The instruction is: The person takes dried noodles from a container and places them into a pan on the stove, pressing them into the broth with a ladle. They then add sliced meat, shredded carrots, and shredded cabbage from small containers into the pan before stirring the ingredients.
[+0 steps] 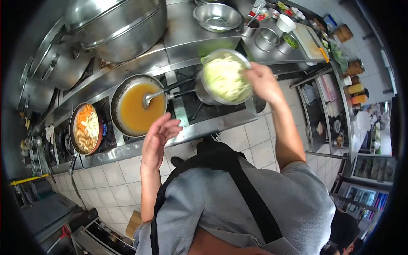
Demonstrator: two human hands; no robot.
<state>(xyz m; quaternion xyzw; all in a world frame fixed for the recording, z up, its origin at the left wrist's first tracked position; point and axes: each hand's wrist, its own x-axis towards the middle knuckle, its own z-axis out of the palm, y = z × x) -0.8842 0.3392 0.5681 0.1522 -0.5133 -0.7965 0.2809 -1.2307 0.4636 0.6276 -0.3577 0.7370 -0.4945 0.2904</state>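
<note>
My right hand (263, 83) grips the edge of a metal bowl (242, 59) heaped with pale green shredded cabbage (226, 78). The bowl is slightly blurred and is held above a steel pot (204, 94) on the stove. Whether bowl and pot touch, I cannot tell. My left hand (158, 138) hovers open, fingers apart and holding nothing, by the front edge of a frying pan (115, 104). That pan contains brown broth (140, 114), and a ladle (146, 101) rests in it. Further left, a smaller pan (100, 131) holds shredded carrot, pale shreds and light brown pieces.
Big steel pots (123, 38) crowd the back left. On the back counter are a metal basin (217, 18), small steel containers (267, 39) and a cutting board (308, 40) with a knife (321, 50). Shelving (312, 114) stands at right. A blue flame (105, 129) burns beside the smaller pan.
</note>
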